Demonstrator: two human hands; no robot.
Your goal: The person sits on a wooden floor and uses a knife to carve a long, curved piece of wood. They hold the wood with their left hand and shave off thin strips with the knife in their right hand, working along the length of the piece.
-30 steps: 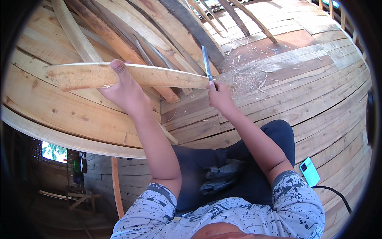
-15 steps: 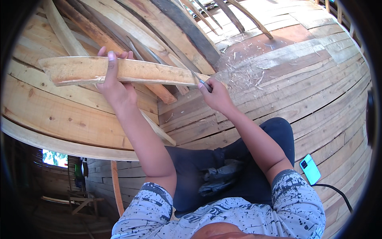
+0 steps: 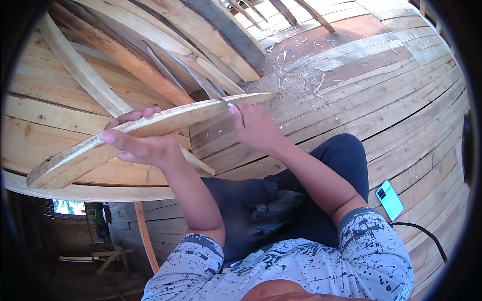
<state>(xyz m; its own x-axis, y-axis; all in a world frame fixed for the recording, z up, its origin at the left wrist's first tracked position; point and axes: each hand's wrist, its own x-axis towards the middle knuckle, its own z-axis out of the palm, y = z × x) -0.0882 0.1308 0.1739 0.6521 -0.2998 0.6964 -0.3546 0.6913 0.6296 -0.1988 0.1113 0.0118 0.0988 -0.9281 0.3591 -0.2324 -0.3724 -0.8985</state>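
Observation:
My left hand is wrapped round the wide part of a long, curved wooden plank, thumb on the near side and fingers on the far side. The plank slants from its broad end at the lower left up to a narrow tip at the right, with its pale edge facing up. Closed round the handle of a knife, my right hand is near the narrow end. The knife's blade lies across the plank's upper edge and points up and to the left; the handle is mostly hidden in my fist.
Several boards and curved timbers lean beyond the plank on raised wooden planking at the left. Wood shavings litter the plank floor ahead. A light blue phone and a black cable lie by my right side.
The plank has tilted, its broad end dropping toward the lower left and its edge turning up. My right hand and the knife have moved left along it.

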